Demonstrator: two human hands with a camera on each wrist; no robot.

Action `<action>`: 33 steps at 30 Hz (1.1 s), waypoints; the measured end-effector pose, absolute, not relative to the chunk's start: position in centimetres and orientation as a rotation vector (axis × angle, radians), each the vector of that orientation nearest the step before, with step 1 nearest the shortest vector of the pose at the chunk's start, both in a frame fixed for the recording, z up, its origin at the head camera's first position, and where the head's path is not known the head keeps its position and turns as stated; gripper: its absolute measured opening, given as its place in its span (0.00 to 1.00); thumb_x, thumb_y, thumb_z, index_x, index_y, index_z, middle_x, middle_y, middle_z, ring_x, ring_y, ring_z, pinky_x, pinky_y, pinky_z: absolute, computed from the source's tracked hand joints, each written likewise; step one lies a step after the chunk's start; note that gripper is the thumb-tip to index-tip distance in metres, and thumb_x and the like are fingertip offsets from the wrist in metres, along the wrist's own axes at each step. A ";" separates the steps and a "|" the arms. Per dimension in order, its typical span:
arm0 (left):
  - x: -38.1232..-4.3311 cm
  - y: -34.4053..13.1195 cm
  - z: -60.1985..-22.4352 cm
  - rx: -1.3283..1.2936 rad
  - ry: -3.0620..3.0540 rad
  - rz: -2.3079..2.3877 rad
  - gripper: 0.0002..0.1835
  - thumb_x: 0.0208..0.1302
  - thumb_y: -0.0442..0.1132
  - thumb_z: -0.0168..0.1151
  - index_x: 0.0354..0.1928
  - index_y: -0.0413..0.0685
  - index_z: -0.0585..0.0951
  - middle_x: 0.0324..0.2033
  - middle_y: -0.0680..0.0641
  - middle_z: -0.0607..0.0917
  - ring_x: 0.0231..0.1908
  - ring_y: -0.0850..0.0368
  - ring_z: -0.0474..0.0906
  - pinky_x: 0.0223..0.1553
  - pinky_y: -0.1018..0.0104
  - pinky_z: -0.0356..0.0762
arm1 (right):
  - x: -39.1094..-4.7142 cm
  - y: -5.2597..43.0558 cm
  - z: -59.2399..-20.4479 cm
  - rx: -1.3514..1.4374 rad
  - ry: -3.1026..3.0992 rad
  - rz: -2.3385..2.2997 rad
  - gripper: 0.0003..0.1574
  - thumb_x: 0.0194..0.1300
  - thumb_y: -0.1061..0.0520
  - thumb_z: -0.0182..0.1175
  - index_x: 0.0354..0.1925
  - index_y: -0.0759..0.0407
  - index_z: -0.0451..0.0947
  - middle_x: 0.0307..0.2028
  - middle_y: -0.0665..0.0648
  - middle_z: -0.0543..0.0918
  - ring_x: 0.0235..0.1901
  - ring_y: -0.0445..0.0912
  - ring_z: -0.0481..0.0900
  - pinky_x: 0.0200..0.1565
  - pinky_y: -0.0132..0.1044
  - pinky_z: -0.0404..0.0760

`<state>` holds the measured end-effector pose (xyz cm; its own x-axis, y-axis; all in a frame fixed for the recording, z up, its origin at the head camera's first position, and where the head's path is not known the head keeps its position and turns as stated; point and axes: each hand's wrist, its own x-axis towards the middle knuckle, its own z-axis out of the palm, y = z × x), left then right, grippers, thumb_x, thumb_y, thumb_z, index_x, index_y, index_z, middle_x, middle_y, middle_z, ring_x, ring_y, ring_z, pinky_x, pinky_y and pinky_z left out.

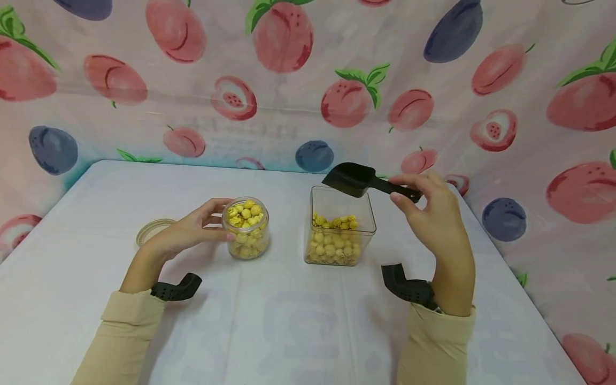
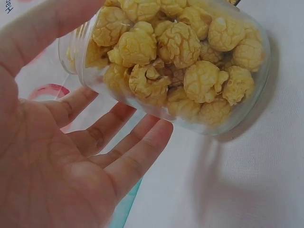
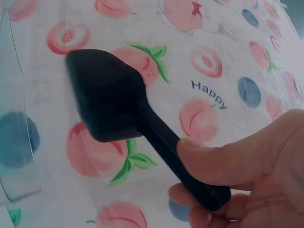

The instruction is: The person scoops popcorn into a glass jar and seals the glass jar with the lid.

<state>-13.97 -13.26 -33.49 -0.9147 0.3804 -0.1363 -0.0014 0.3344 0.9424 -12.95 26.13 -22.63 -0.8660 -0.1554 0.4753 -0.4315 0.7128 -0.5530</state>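
My left hand (image 1: 199, 224) holds a round clear jar (image 1: 247, 248) on the table, with thumb and fingers around its side. Yellow popcorn balls (image 2: 178, 71) fill the jar close to its open mouth. My right hand (image 1: 433, 214) pinches the handle of a black scoop (image 1: 353, 179) between thumb and fingers. The scoop is raised over the back of a clear square container (image 1: 366, 216), its blade pointing left. More popcorn (image 1: 334, 243) lies in the lower part of that container. In the right wrist view, the thumb presses along the handle of the scoop (image 3: 109, 99).
A round lid (image 1: 146, 231) with a pale gold rim lies left of the jar, partly behind the left hand. Everything stands on a white-covered table (image 1: 289, 321). A fruit-print curtain (image 1: 269, 123) hangs at the back and right. Black wrist mounts (image 1: 175, 289) sit at both sleeves.
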 end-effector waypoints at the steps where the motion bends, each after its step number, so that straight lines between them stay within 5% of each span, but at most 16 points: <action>1: -14.0 -13.3 -33.5 0.337 2.270 1.607 0.37 0.58 0.39 0.65 0.67 0.50 0.58 0.66 0.44 0.60 0.62 0.44 0.61 0.62 0.46 0.59 | -13.0 26.4 -22.6 0.461 -2.541 0.940 0.15 0.57 0.65 0.63 0.45 0.65 0.80 0.33 0.63 0.72 0.35 0.48 0.66 0.36 0.36 0.61; 9: -14.1 -13.4 -33.3 0.336 2.268 1.607 0.37 0.58 0.39 0.65 0.67 0.50 0.57 0.66 0.44 0.60 0.62 0.43 0.61 0.62 0.44 0.58 | -13.3 27.6 -22.8 0.538 -2.712 0.854 0.14 0.59 0.64 0.62 0.45 0.63 0.80 0.31 0.60 0.71 0.35 0.48 0.62 0.34 0.38 0.59; 24: -14.3 -13.6 -33.3 0.338 2.257 1.609 0.38 0.58 0.39 0.65 0.67 0.50 0.57 0.66 0.44 0.60 0.62 0.43 0.60 0.62 0.44 0.58 | -14.9 26.4 -24.0 0.619 -2.922 0.837 0.12 0.62 0.64 0.58 0.45 0.64 0.80 0.42 0.62 0.77 0.45 0.56 0.68 0.48 0.49 0.65; 33: -14.6 -13.8 -33.3 0.337 2.255 1.599 0.38 0.58 0.40 0.64 0.67 0.50 0.57 0.66 0.44 0.60 0.63 0.43 0.60 0.63 0.42 0.58 | -16.4 26.2 -24.9 0.393 -3.006 0.869 0.21 0.62 0.59 0.59 0.53 0.65 0.74 0.41 0.65 0.78 0.43 0.56 0.71 0.39 0.41 0.70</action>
<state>-14.56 -13.79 -33.27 -0.9086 0.3904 -0.1485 -0.0109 0.3333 0.9428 -16.37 26.23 -24.88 -0.9688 -0.2412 0.0566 -0.2342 0.8170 -0.5270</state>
